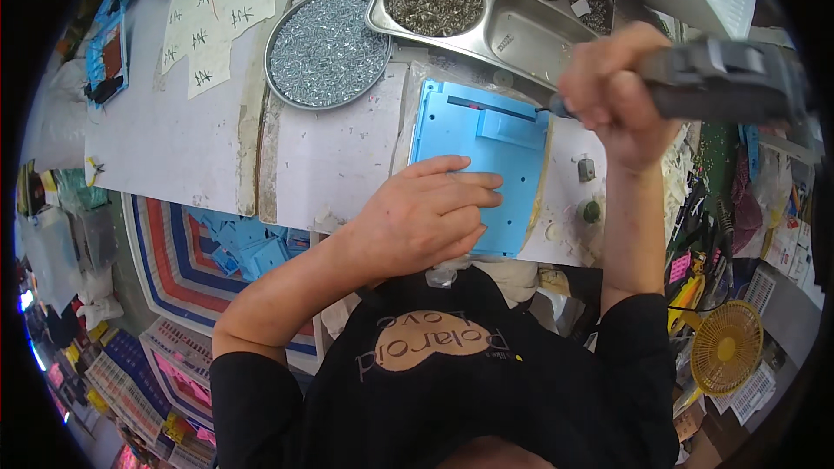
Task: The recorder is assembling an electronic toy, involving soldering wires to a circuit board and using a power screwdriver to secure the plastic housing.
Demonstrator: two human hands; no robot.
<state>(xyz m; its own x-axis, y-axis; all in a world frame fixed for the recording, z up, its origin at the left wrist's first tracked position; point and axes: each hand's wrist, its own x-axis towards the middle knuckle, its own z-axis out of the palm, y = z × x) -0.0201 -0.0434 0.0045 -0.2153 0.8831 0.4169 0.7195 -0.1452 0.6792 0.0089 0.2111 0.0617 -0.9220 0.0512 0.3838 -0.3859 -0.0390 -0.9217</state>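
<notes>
A light-blue flat plastic housing [508,165] lies on the worktable in front of me, with a long slot and a raised block near its far edge. My left hand [434,213] lies on its near left part, fingers stretched over the surface. In my right hand [621,91] is a dark power screwdriver [725,82], its body pointing off to the right and slightly blurred. The driver's tip is at the housing's far right corner; whether a screw sits under it is too small to tell.
A round tray of small silver screws [328,52] stands at the far left of the housing. Beyond it is a compartmented steel tray [499,56] with metal parts. Blue pieces [252,247] fill a striped bag at lower left; a yellow fan [726,347] stands at right.
</notes>
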